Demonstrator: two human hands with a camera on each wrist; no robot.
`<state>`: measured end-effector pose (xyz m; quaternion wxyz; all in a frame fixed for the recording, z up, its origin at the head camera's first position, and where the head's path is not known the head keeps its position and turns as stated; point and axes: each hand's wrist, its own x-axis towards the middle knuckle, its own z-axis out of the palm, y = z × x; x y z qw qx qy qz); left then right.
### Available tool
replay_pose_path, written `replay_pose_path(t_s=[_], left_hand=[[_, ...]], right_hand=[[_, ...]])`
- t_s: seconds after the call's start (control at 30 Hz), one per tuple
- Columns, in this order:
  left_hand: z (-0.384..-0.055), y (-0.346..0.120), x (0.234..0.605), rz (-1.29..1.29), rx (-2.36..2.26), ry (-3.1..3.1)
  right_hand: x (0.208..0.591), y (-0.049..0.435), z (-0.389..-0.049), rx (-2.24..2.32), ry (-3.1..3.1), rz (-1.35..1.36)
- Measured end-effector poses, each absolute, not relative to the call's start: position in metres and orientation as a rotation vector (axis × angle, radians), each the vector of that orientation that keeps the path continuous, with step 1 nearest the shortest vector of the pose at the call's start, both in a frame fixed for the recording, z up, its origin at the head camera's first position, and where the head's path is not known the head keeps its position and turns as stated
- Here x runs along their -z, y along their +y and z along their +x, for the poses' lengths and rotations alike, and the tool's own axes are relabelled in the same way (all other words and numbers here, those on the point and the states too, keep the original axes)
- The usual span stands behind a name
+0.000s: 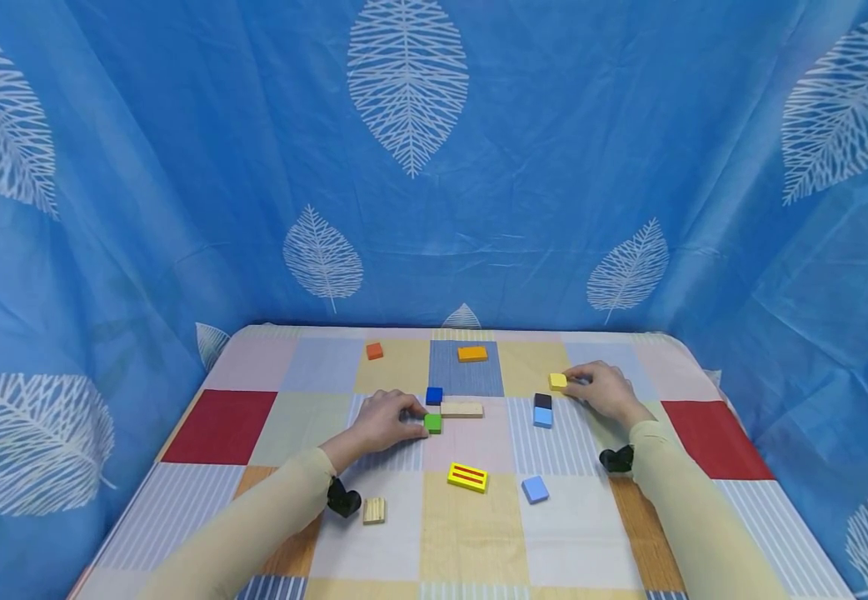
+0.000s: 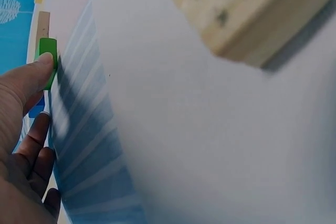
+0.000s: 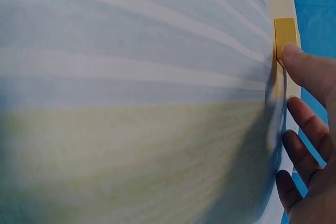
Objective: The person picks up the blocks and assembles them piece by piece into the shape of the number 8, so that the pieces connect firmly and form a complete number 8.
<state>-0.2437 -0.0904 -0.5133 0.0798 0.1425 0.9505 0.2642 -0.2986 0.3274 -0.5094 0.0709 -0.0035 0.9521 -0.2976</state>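
Observation:
With thumb and forefinger my left hand (image 1: 387, 421) pinches a small green block (image 1: 432, 424) near the table's middle. Its thumb lies on the face of the green block (image 2: 48, 48) in the left wrist view, the other fingers loosely bent. A dark blue block (image 1: 434, 396) sits just behind the green one, and a plain wooden plank (image 1: 461, 410) lies to its right. Farther right, my right hand (image 1: 605, 390) pinches a yellow block (image 1: 557, 382). The thumb presses the yellow block (image 3: 285, 35) in the right wrist view; the forefinger's grip is hidden behind it.
A black block (image 1: 543, 401) adjoins a light blue one (image 1: 542, 417). Orange-red (image 1: 374, 351) and orange (image 1: 472, 354) blocks lie at the back. Nearer are a red-striped yellow block (image 1: 467, 477), a blue block (image 1: 535, 489) and a wooden block (image 1: 374, 511). Blue curtains (image 1: 524, 208) surround the patchwork-covered table (image 1: 471, 542).

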Motion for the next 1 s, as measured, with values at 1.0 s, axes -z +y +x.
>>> replay_pose_path(t_s=[1.0], left_hand=[[-0.243, -0.091, 0.509, 0.466, -0.823, 2.827]], right_hand=[[0.489, 0.259, -0.293, 1.035, 2.849, -0.388]])
